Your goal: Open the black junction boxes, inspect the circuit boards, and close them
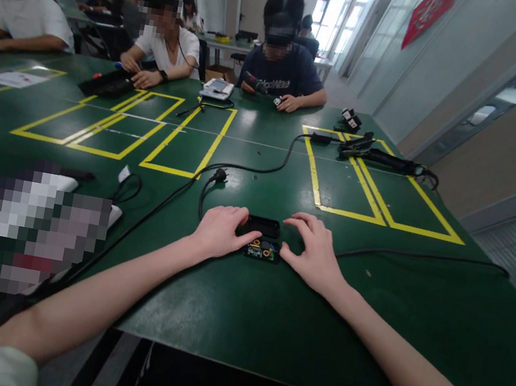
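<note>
Green worktop [203, 303] fills most of the view, its left side cut off by the frame. Near its close edge, between the two hands, lie the halves of a small black case. The left grip [218, 231], a bare hand, curls at their left end, its thumb lying across the gap between the halves; whether it grasps either, I cannot tell. The right grip [313, 253] is released, thumb and fingers spread just beside the right ends.

The lower shell [262, 260] holds a circuit board [255, 252] with copper-coloured rings and yellow and blue bits, too small to identify. The upper shell [267, 226], just beyond it, shows a dark hollow whose inside is hard to read; the left fingers hide its left end.

Behind the left hand, a black plug [220, 175] sits on a cord that disappears behind that hand. To the left, two pale items [50, 226] are blurred into squares. Farther off, co-workers sit at the far side, one with hands at a dark tray [107, 83], its contents indistinct.
</note>
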### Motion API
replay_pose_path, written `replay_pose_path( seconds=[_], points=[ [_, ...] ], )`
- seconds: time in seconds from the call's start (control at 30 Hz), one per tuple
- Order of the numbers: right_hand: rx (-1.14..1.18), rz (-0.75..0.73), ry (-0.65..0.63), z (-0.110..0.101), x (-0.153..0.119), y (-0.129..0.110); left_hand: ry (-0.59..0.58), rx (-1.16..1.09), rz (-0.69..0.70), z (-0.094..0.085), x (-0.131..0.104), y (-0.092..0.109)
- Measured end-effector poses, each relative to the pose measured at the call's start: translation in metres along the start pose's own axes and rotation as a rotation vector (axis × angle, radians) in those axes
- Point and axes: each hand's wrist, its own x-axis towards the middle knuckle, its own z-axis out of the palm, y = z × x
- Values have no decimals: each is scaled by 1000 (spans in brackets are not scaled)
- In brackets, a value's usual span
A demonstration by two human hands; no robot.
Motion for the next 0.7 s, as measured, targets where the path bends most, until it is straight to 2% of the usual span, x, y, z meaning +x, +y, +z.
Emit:
replay_pose_path(
  seconds=[0.2, 0.4, 0.5, 0.7],
  points=[
    [-72, -15, 5, 7, 1, 0, 0, 69, -81, 0, -2, 8],
    [-41, 2, -77, 10, 5, 5, 16, 71, -52, 4, -2, 8],
    [30, -31, -123, 12, 6, 7, 35, 20, -18, 8, -1, 3],
    [295, -45, -102, 8, 7, 9, 102, -181, 70, 9, -3, -4]
  ],
)
